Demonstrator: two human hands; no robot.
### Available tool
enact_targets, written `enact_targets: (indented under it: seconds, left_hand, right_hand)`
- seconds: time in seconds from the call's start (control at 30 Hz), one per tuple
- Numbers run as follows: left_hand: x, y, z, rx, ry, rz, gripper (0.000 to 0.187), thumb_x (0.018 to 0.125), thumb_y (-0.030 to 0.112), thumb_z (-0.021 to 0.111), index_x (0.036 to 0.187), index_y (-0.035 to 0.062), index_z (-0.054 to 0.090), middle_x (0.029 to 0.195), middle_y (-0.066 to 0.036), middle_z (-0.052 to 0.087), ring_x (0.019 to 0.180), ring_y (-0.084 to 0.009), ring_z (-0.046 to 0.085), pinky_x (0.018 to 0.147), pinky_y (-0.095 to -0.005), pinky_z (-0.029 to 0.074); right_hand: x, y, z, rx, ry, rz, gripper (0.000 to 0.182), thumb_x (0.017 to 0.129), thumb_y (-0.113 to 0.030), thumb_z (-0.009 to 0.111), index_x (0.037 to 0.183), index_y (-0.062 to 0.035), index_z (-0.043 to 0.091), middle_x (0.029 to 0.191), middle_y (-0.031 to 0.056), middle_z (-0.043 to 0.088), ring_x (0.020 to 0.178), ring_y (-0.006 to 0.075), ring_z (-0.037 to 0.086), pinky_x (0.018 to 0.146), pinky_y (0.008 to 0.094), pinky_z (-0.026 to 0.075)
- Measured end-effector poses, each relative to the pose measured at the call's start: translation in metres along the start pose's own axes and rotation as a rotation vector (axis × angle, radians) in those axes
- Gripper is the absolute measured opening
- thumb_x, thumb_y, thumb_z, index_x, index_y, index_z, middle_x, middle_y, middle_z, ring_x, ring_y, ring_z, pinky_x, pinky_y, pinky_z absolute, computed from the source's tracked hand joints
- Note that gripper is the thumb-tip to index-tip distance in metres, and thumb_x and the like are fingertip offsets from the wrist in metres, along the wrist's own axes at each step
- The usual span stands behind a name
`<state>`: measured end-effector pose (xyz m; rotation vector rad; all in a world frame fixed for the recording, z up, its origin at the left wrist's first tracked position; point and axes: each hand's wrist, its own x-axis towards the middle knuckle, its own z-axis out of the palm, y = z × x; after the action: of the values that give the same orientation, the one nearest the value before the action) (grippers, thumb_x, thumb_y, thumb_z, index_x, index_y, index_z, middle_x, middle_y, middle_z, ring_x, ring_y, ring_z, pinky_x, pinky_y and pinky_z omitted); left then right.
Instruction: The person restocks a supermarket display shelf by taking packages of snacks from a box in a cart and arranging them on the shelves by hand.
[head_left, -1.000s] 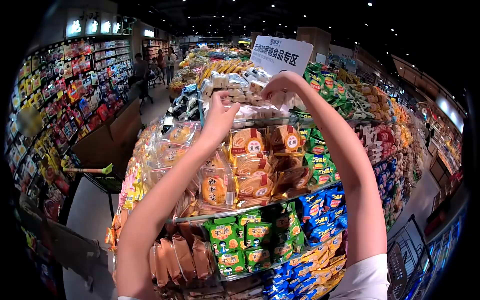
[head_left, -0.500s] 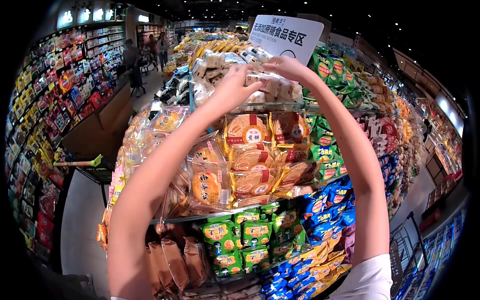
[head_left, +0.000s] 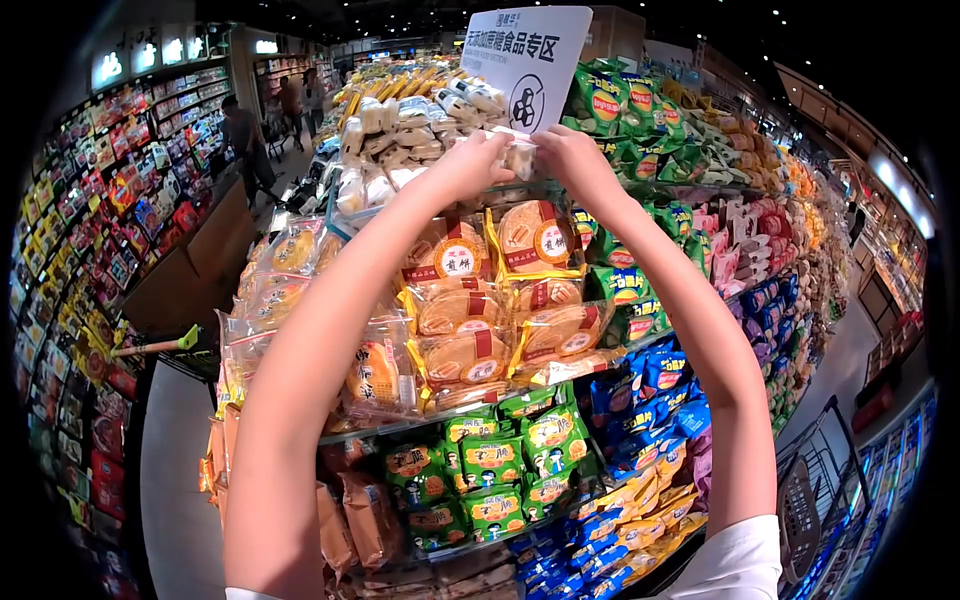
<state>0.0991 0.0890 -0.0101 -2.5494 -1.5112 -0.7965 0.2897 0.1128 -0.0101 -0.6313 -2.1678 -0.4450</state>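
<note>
Both arms reach forward over a tiered snack display. My left hand [head_left: 476,164] and my right hand [head_left: 572,160] are closed on opposite sides of a small clear-and-white wrapped packet [head_left: 518,154], held at the right side of the top tier. Behind and left of my hands lies a heap of similar white-wrapped packets [head_left: 410,140]. Just behind them stands a white sign [head_left: 525,60]. Below my hands are round pancake biscuits [head_left: 460,312] in clear packs with red labels.
Green chip bags [head_left: 625,105] fill the right of the top tier. Lower down sit green packets [head_left: 492,465] and blue bags [head_left: 640,400]. A cart handle [head_left: 155,345] is at left, a black cart [head_left: 820,490] at right. People [head_left: 245,145] stand in the far left aisle.
My hands have come together on one packet, where before they were apart over the heap. The view has shifted, and the sign and the packet heap appear further left.
</note>
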Motion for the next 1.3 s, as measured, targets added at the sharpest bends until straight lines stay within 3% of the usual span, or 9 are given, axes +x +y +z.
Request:
enact_targets:
  seconds: [0.1, 0.23, 0.33, 0.5, 0.63, 0.73, 0.97, 1.23, 1.3]
  left_hand:
    - [-0.004, 0.010, -0.008, 0.016, -0.059, -0.039, 0.058, 0.079, 0.034, 0.061, 0.126, 0.0072, 0.039, 0.126, -0.022, 0.042, 0.114, -0.0353, 0.043, 0.094, -0.0391, 0.037]
    - [-0.035, 0.056, -0.005, 0.261, 0.593, 0.139, 0.041, 0.076, 0.020, 0.062, 0.110, 0.0008, 0.048, 0.106, -0.018, 0.048, 0.100, -0.0347, 0.048, 0.086, -0.0409, 0.040]
    - [-0.074, 0.145, 0.005, -0.121, 0.523, 0.240, 0.028, 0.077, 0.013, 0.057, 0.098, -0.0026, 0.049, 0.101, -0.019, 0.047, 0.101, -0.0342, 0.046, 0.086, -0.0414, 0.040]
    - [-0.142, 0.285, 0.021, -0.651, 0.457, 0.276, 0.019, 0.077, 0.010, 0.055, 0.091, -0.0013, 0.048, 0.096, -0.016, 0.045, 0.090, -0.0312, 0.053, 0.075, -0.0389, 0.046]
    - [-0.189, 0.385, 0.034, -1.017, 0.109, 0.435, 0.013, 0.080, 0.010, 0.055, 0.086, -0.0017, 0.055, 0.088, -0.010, 0.054, 0.082, -0.0173, 0.058, 0.070, -0.0285, 0.048]
    - [-0.228, 0.453, 0.057, -1.165, -0.222, 0.501, 0.012, 0.082, 0.010, 0.054, 0.088, -0.0006, 0.057, 0.085, -0.008, 0.057, 0.076, -0.0129, 0.059, 0.068, -0.0251, 0.047]
    - [-0.337, 0.559, 0.098, -1.422, -0.814, 0.379, 0.013, 0.085, 0.011, 0.054, 0.092, 0.0005, 0.058, 0.090, -0.006, 0.056, 0.083, -0.0110, 0.054, 0.071, -0.0254, 0.045]
    - [-0.450, 0.644, 0.257, -1.225, -0.929, -0.082, 0.010, 0.084, 0.008, 0.054, 0.092, 0.0015, 0.054, 0.084, -0.009, 0.057, 0.073, -0.0157, 0.057, 0.064, -0.0259, 0.045]
    - [-0.458, 0.665, 0.297, -1.285, -0.902, -0.251, 0.007, 0.084, 0.007, 0.053, 0.090, 0.0027, 0.054, 0.083, -0.009, 0.057, 0.070, -0.0165, 0.057, 0.062, -0.0265, 0.045]
  right_hand:
    - [-0.008, -0.010, -0.014, -0.100, 0.012, 0.020, 0.014, 0.075, -0.011, 0.057, 0.087, -0.0029, 0.056, 0.081, 0.0116, 0.055, 0.080, 0.0286, 0.056, 0.065, 0.0391, 0.047]
    - [-0.026, -0.035, -0.067, -0.149, 0.133, -0.011, 0.018, 0.078, -0.011, 0.058, 0.096, -0.0071, 0.057, 0.090, 0.0079, 0.057, 0.080, 0.0279, 0.057, 0.066, 0.0365, 0.047]
    - [-0.061, -0.071, -0.119, -0.180, 0.056, -0.081, 0.010, 0.075, -0.009, 0.056, 0.085, -0.0059, 0.056, 0.076, 0.0072, 0.055, 0.076, 0.0261, 0.056, 0.060, 0.0362, 0.047]
    - [-0.162, -0.120, -0.221, -0.084, -0.184, 0.236, 0.023, 0.065, -0.005, 0.059, 0.088, -0.0044, 0.058, 0.073, 0.0126, 0.058, 0.067, 0.0320, 0.058, 0.059, 0.0394, 0.046]
    - [-0.276, -0.182, -0.317, -0.035, -0.232, 0.593, 0.017, 0.070, -0.006, 0.059, 0.085, 0.0016, 0.060, 0.073, 0.0149, 0.061, 0.064, 0.0274, 0.060, 0.058, 0.0332, 0.046]
    - [-0.354, -0.252, -0.387, 0.050, -0.219, 1.114, 0.022, 0.084, -0.016, 0.055, 0.091, 0.0040, 0.059, 0.072, 0.0078, 0.062, 0.064, 0.0086, 0.056, 0.060, 0.0251, 0.046]
    - [-0.607, -0.341, -0.467, 0.190, 0.077, 1.759, 0.020, 0.086, -0.018, 0.052, 0.085, -0.0007, 0.062, 0.068, 0.0021, 0.061, 0.058, 0.0055, 0.054, 0.051, 0.0192, 0.043]
    - [-0.827, -0.307, -0.439, 0.196, -0.259, 1.924, 0.018, 0.080, -0.016, 0.056, 0.077, 0.0005, 0.063, 0.065, 0.0096, 0.063, 0.058, 0.0175, 0.063, 0.057, 0.0284, 0.050]
    - [-0.883, -0.286, -0.418, -0.005, -0.637, 1.760, 0.019, 0.079, -0.016, 0.056, 0.088, -0.0006, 0.062, 0.071, 0.0102, 0.064, 0.062, 0.0212, 0.063, 0.059, 0.0302, 0.050]
